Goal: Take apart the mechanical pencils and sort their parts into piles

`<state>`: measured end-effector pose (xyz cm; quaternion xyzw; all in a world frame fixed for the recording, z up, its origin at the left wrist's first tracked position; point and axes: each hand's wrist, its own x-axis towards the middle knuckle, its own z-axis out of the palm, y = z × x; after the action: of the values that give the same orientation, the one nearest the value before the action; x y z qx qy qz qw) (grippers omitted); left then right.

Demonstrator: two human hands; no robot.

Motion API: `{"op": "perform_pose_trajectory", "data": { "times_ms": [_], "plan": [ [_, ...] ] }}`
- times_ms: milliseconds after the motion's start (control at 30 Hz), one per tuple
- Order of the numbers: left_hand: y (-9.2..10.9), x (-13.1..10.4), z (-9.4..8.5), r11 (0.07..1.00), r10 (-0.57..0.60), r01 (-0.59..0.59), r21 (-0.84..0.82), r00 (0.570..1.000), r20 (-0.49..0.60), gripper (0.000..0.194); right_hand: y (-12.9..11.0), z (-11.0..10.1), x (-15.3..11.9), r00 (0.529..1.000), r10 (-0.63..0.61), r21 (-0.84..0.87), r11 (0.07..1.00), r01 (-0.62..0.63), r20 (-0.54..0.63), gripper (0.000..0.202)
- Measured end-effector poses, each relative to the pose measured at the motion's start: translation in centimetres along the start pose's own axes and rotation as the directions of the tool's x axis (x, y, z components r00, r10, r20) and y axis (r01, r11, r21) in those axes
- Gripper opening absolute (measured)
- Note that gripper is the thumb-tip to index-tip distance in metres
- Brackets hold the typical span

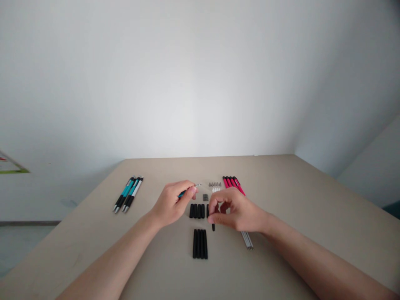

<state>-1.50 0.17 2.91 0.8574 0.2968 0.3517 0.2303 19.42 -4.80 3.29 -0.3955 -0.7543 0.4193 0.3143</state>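
My left hand (175, 202) is closed on a blue pen barrel (182, 194); a thin silvery tip, apparently a refill, sticks out past the fingertips toward the right. With thumb and fingers pinched, my right hand (233, 210) holds a short black grip sleeve (213, 227), whose lower end shows beneath the fingers. Just left of it lies a row of short black sleeves (197, 211), partly covered by the right hand. Longer black tubes (200, 244) lie side by side nearer to me. Small dark springs (205, 197) sit between the two hands.
Several assembled blue and white pens (128, 194) lie at the left. Silver cone tips (215, 184) and small white parts (216, 190) stand behind my right hand. Pink barrels (233, 183) and white refills (247, 241) lie partly under it. A wall (193, 83) borders the table (78, 250).
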Motion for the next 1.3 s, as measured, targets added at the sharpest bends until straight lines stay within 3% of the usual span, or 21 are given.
{"op": "perform_pose_trajectory", "data": {
  "times_ms": [67, 400, 533, 667, 900, 1167, 1300],
  "plan": [
    [0.0, 0.0, 0.0, 1.0, 0.001, -0.001, 0.004, 1.0, 0.0, 0.03, -0.2, 0.1, -0.1, 0.999, -0.041, -0.068, 0.997, 0.04, -0.021, 0.013],
    [-0.1, 0.1, 0.0, 1.0, 0.017, -0.017, 0.012, 1.0, -0.006, 0.031, -0.3, 0.1, -0.1, 0.998, -0.038, -0.084, 0.996, 0.042, 0.051, 0.01],
    [0.0, 0.1, 0.0, 1.0, 0.01, -0.01, 0.02, 1.0, -0.005, 0.031, -0.6, 0.0, -0.2, 0.989, -0.145, -0.182, 0.972, 0.15, 0.043, 0.009],
    [0.1, 0.2, 0.0, 1.0, 0.009, -0.008, 0.024, 1.0, -0.007, 0.033, -1.0, 0.1, -0.4, 0.957, -0.234, -0.302, 0.912, 0.278, 0.172, 0.006],
    [-0.1, 0.2, 0.0, 1.0, 0.016, -0.016, 0.02, 1.0, -0.011, 0.033, -1.4, 0.6, -0.8, 0.914, -0.194, -0.346, 0.881, 0.322, 0.356, 0.009],
    [-0.3, 0.1, 0.1, 1.0, 0.012, -0.012, 0.02, 1.0, -0.014, 0.03, -1.5, -0.8, -1.0, 0.93, -0.136, -0.438, 0.852, 0.286, 0.342, 0.03],
    [-0.3, 0.1, 0.1, 1.0, 0.009, -0.009, 0.019, 1.0, -0.017, 0.029, -1.3, -0.6, -0.9, 0.917, -0.123, -0.417, 0.862, 0.289, 0.38, 0.03]
  ]
}}
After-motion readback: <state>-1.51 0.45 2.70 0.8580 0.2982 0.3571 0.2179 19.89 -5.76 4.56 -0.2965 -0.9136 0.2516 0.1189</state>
